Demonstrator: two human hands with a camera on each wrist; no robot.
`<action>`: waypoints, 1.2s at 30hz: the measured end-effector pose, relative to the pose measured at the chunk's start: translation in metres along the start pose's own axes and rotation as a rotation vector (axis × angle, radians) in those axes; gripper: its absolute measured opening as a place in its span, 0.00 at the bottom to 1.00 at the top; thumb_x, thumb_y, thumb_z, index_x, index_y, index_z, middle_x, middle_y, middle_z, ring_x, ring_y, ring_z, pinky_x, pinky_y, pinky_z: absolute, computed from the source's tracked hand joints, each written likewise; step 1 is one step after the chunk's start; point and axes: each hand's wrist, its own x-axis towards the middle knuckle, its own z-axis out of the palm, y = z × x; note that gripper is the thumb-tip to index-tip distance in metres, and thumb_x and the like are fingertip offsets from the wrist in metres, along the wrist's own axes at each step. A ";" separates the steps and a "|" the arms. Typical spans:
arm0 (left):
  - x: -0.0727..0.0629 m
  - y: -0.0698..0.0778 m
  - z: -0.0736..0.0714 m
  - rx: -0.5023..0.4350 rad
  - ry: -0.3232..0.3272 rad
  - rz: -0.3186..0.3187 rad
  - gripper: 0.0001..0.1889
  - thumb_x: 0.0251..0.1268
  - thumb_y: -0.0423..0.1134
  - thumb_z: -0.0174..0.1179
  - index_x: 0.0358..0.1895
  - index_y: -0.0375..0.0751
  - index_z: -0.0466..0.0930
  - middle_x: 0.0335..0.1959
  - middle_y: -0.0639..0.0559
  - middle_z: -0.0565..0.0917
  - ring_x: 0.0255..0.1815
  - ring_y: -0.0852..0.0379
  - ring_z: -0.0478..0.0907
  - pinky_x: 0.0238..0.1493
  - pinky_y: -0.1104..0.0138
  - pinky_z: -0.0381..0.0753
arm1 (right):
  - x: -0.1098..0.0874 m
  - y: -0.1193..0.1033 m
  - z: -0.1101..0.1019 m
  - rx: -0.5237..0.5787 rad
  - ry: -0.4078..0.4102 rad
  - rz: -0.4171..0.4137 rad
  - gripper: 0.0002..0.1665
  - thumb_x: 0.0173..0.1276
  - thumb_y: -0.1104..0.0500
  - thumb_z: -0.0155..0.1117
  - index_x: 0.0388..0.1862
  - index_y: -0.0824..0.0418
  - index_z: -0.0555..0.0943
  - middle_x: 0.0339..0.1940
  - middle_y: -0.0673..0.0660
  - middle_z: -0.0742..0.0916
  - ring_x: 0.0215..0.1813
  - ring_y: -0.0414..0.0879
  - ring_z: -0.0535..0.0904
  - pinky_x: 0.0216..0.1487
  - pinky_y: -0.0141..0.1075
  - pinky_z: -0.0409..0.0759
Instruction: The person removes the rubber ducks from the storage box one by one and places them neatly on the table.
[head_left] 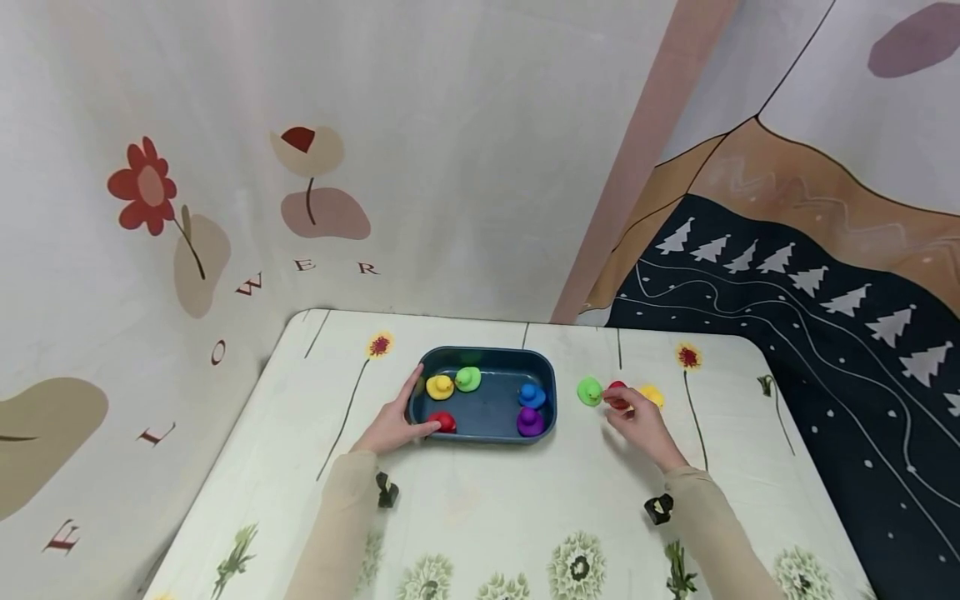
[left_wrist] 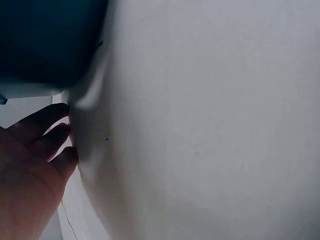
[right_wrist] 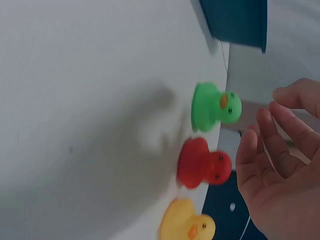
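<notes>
A dark blue tray (head_left: 480,435) holds yellow (head_left: 439,387), green (head_left: 468,379), red (head_left: 444,422), blue (head_left: 532,395) and purple (head_left: 530,422) rubber ducks. At its left end my left hand (head_left: 393,423) grips the tray, thumb over the front rim by the red duck, fingers along the outer left side. Right of the tray a second green duck (right_wrist: 212,106), red duck (right_wrist: 202,164) and yellow duck (right_wrist: 185,222) stand in a row. My right hand (head_left: 639,423) hovers over this red duck, fingers loosely bent and apart from it in the right wrist view, holding nothing.
A white cloth printed with flowers covers the table (head_left: 510,500). Behind it hangs a pale printed curtain (head_left: 450,167), with a dark printed cloth (head_left: 750,292) on the right. Small black devices (head_left: 658,508) sit at both wrists.
</notes>
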 end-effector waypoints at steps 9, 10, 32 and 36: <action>0.000 0.001 -0.001 -0.008 -0.011 -0.020 0.54 0.55 0.55 0.70 0.77 0.69 0.37 0.77 0.41 0.50 0.69 0.33 0.59 0.62 0.39 0.61 | 0.007 -0.014 0.023 0.008 -0.104 -0.031 0.16 0.62 0.72 0.65 0.50 0.68 0.80 0.45 0.59 0.83 0.45 0.53 0.77 0.40 0.39 0.78; 0.000 0.000 -0.001 -0.006 -0.010 -0.019 0.54 0.55 0.55 0.70 0.77 0.69 0.37 0.77 0.41 0.51 0.69 0.33 0.59 0.62 0.39 0.61 | 0.007 -0.015 0.025 0.013 -0.110 -0.035 0.16 0.62 0.72 0.65 0.50 0.68 0.81 0.45 0.59 0.83 0.45 0.53 0.77 0.40 0.38 0.78; 0.000 -0.001 0.000 -0.008 -0.006 -0.015 0.54 0.56 0.55 0.70 0.77 0.69 0.37 0.76 0.41 0.52 0.70 0.34 0.58 0.63 0.39 0.60 | 0.029 -0.062 0.060 0.092 -0.191 -0.081 0.15 0.63 0.71 0.62 0.50 0.70 0.80 0.44 0.64 0.81 0.42 0.49 0.77 0.44 0.39 0.79; 0.000 -0.002 0.000 -0.006 -0.002 -0.007 0.54 0.56 0.54 0.70 0.77 0.70 0.37 0.76 0.42 0.52 0.69 0.33 0.58 0.62 0.39 0.61 | 0.034 -0.068 0.068 0.101 -0.179 -0.096 0.15 0.62 0.73 0.62 0.49 0.71 0.79 0.44 0.63 0.81 0.41 0.49 0.78 0.45 0.41 0.80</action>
